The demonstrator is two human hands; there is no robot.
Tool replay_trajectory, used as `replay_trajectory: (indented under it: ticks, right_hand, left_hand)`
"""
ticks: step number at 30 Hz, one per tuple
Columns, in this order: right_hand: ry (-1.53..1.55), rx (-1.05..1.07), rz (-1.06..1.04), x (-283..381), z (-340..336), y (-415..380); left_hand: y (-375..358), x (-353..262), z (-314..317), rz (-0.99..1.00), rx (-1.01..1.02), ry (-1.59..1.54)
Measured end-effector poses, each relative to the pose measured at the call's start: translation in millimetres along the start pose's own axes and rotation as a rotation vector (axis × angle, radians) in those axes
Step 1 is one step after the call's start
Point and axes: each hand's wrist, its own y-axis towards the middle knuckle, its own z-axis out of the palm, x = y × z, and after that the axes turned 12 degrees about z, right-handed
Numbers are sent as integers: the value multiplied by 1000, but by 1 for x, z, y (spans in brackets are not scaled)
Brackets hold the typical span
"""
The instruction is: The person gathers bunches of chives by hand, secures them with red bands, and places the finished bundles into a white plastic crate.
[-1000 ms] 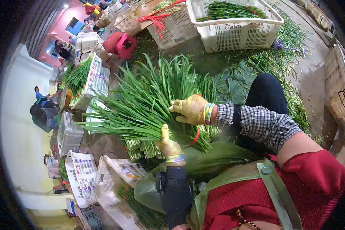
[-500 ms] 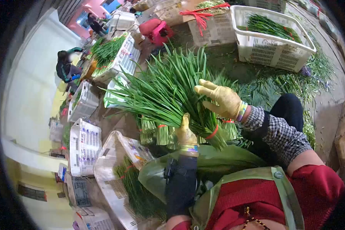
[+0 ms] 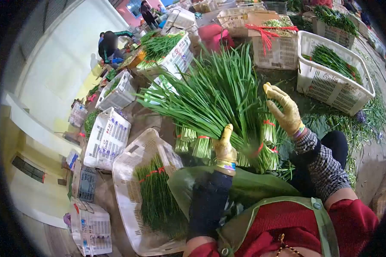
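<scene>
A large bunch of green garlic chives [image 3: 214,96] spreads its leaves up and to the left, a red band round its stem end. My left hand [image 3: 225,147], in a yellowish glove, grips the bunch low down, thumb up. To the right of the leaves, my right hand [image 3: 286,110], gloved alike, is raised with fingers apart and holds nothing. Beneath and behind the bunch stand several tied chive bundles [image 3: 201,147] with pale stems and red bands. A green apron [image 3: 261,186] covers my lap.
At my left is a white crate [image 3: 125,171] holding a banded chive bundle [image 3: 161,201]. Another white crate [image 3: 330,92] with chives stands at the right, near leaf scraps [image 3: 356,128] on the floor. More crates line the left; a person [image 3: 111,47] bends beside them.
My right hand has moved away from the leaves, its fingers now spread. My left hand keeps its grip on the bunch. The camera view has shifted, so the surroundings sit further right.
</scene>
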Motion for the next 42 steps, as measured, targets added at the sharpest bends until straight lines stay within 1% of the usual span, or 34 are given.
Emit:
replay_trajectory:
  ticks: [3,4,6,7,8,9,12,13,14,16,17,18,19,20,21,22,23,24,25,26,28,29,30,31,32,33,34,36,37,38,39,40,41,42]
  right_hand:
    - [157,-32,42,11,-3,1]
    - [124,-25,49,16,-8,1]
    - [153,-27,22,18,-12,2]
    - [204,-14,45,26,-15,2]
    - [223,13,40,27,-18,5]
    - [250,24,58,25,-20,4]
    - [433,39,114,32,-28,4]
    - [489,44,134,35,-20,5]
    - [401,20,55,24,-20,7]
    - [413,-27,38,24,-23,10]
    - [290,-43,16,20,-27,14]
    - [261,-58,17,19,-31,16]
    - [231,-73,19,18,-34,17]
    - [199,-84,16,20,-33,18]
    - [263,-124,29,21,-32,19]
    - [221,-111,74,18,-36,19]
    - [183,-94,119,13,-40,19]
    - [146,-76,162,11,-40,19]
    - [238,-172,162,11,-34,18]
    - [201,-163,173,9,-33,18]
    - [123,-146,199,5,-35,18]
    - [93,-146,203,5,-35,19]
    - [177,-152,179,0,-34,18]
    - [234,-141,192,-8,-28,18]
    - [297,-126,200,-14,-23,17]
    - [534,-16,375,-9,-23,16]
    - [768,66,449,-4,-24,15]
    - [897,18,464,2,-22,18]
    - [970,115,589,6,-34,15]
    - [288,151,172,-5,-39,20]
    - [-347,-91,-225,-7,-46,26]
    - [38,-27,-23,-1,-50,18]
    - [422,106,430,16,-58,20]
    - [475,20,405,5,-52,25]
  left_hand:
    - [-2,27,-22,63,125,109]
    - [-12,6,-5,-26,90,55]
    - [-21,1,-4,-46,154,351]
    - [-24,15,-11,-179,155,248]
    - [-27,32,-14,-105,172,130]
    - [-28,51,-34,119,357,405]
    - [-41,58,-23,11,375,534]
    - [-39,65,-34,37,418,547]
    - [-41,73,-36,61,458,569]
    - [-54,66,-21,58,471,523]
    - [-56,71,-20,49,478,501]
    - [-59,77,-22,39,484,478]
    - [-61,84,-34,130,616,717]
    - [-58,101,-55,228,748,784]
    - [-55,101,-54,330,876,850]
    - [-55,101,-50,435,1000,916]
    - [-65,105,-43,23,604,465]
    - [-68,100,-37,52,644,492]
    - [-68,96,-35,81,684,518]
    - [-68,94,-34,110,723,545]
    - [-64,89,-44,103,897,762]
    - [-65,89,-46,85,935,790]
    - [-66,88,-47,68,974,817]
    - [-68,81,-40,40,950,767]
    - [-71,74,-29,-30,824,680]
    - [-73,64,-15,-86,693,586]
    - [-73,68,-17,-68,725,565]
    - [-69,85,-34,-76,733,538]
    - [-68,98,-38,-156,734,474]
    - [-69,112,-41,-248,728,395]
    - [-67,101,-26,-331,707,331]
    - [-69,83,-22,-454,713,329]
    - [-65,74,-17,-440,686,346]
    - [-61,66,-12,-426,658,362]
